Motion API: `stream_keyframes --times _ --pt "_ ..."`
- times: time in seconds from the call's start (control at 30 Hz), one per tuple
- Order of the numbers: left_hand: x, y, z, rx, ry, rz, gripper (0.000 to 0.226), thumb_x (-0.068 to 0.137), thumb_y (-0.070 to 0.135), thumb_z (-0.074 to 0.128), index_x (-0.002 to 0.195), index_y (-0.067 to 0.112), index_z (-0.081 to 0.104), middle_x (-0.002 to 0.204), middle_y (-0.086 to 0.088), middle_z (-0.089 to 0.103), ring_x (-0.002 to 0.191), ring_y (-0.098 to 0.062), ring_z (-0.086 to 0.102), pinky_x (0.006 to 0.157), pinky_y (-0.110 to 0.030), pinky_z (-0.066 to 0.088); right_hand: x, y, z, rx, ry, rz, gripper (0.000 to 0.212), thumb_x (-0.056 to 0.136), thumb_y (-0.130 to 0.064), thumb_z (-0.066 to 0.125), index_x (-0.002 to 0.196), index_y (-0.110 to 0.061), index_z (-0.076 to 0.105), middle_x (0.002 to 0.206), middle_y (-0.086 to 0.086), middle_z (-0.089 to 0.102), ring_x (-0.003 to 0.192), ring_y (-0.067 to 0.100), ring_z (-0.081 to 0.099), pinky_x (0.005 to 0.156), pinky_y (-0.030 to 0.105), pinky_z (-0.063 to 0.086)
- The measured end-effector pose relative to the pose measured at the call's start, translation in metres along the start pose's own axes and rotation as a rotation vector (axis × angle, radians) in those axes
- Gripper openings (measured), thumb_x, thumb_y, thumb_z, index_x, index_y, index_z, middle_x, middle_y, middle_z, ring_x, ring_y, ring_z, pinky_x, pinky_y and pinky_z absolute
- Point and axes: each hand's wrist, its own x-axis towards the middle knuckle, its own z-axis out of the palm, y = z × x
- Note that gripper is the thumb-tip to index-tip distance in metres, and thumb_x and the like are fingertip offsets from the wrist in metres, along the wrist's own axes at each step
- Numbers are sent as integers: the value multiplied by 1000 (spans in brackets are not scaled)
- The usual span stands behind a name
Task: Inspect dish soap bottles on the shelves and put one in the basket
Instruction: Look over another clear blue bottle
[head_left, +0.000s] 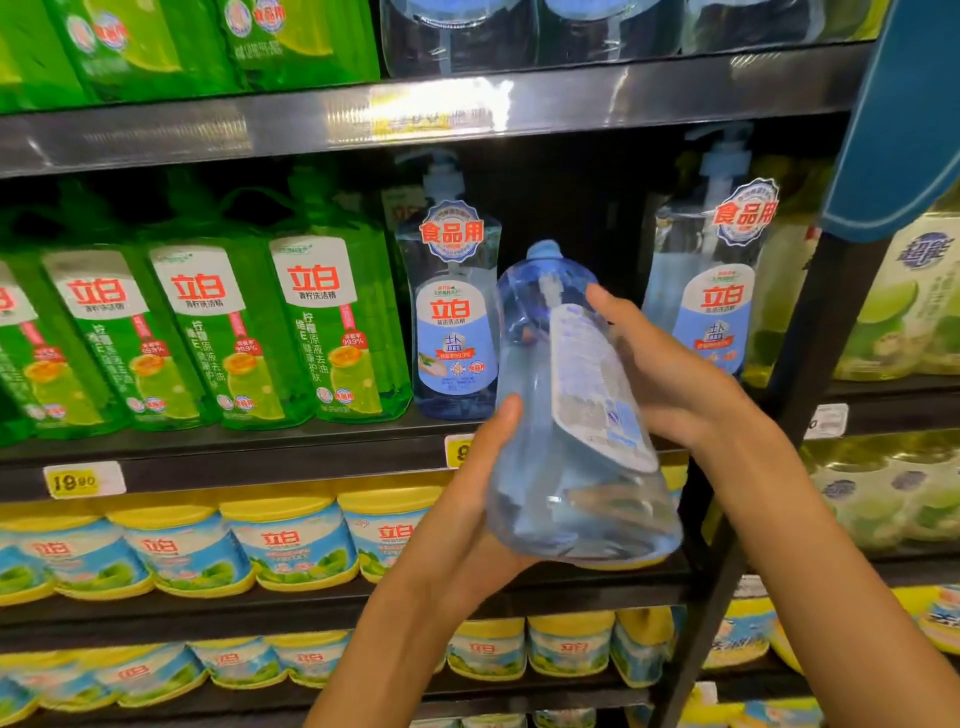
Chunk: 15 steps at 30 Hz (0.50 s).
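A clear blue dish soap bottle (561, 415) is held in front of the middle shelf, tilted, its back label facing me and its blue cap pointing up and away. My left hand (483, 499) grips its lower left side from beneath, thumb up along the bottle. My right hand (670, 374) holds the upper right side, fingers curled round it beside the label. Two matching blue pump bottles stand on the shelf behind, one (452, 312) left of the held bottle and one (717, 291) right of it. No basket is in view.
Green dish soap bottles (322, 322) fill the middle shelf (260, 457) at the left. Yellow-lidded tubs (291, 540) line the lower shelves. A dark upright post (800, 374) splits the bays; lime-labelled bottles (904, 312) stand at the right. A blue cap brim (904, 114) hangs top right.
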Motion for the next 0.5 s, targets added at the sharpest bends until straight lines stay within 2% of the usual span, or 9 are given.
stream_keyframes --times 0.03,0.1,0.17,0.23,0.3,0.37,0.43,0.5 --pt "-1 -1 -1 160 38 -19 56 70 57 73 116 25 70 116 -6 70 104 -22 68 82 -36 58 0 -1 -2 -52 -32 -36 53 83 -47 59 120 -10 65 123 12 65 110 27 61 96 37 45" --pt "2 -7 -5 422 190 65 60 65 57 74 117 27 67 113 -1 71 105 -18 68 87 -33 55 -1 1 -3 -181 -73 -110 57 71 -53 66 114 -15 69 116 10 71 109 27 66 96 41 49" --pt "10 -11 -5 632 206 205 56 69 52 71 120 31 62 111 9 71 104 -5 66 85 -20 53 -1 7 -1 -203 -25 -208 41 74 -47 71 101 -16 76 102 10 75 97 27 71 87 40 56" --pt "22 -9 -7 753 222 257 50 73 58 59 119 39 58 112 18 67 102 6 61 84 -12 49 0 12 0 -101 38 -296 20 79 -36 73 88 -19 79 91 8 77 88 25 73 76 36 59" --pt "33 -4 -14 670 273 229 53 79 75 41 110 37 60 107 11 68 95 -1 63 79 -16 50 -2 14 -1 17 30 -351 15 78 -31 75 89 -21 78 89 6 76 85 23 73 70 34 59" --pt "39 -4 -24 568 295 226 66 72 74 34 106 27 65 99 7 73 88 -6 67 77 -22 51 -4 13 -6 145 -11 -379 16 77 -28 73 90 -22 78 88 4 76 81 19 74 67 31 58" --pt "43 -8 -31 512 289 233 63 63 71 45 98 26 71 99 6 75 91 -7 69 85 -27 50 -4 13 -9 246 -110 -409 16 69 -30 81 84 -25 80 85 -1 77 78 14 73 70 31 59" --pt "44 -13 -35 432 198 169 58 56 75 63 90 30 77 109 1 73 96 -9 70 90 -30 52 -4 17 -8 322 -186 -388 48 43 -39 96 85 -23 80 90 2 76 83 17 72 83 37 57"
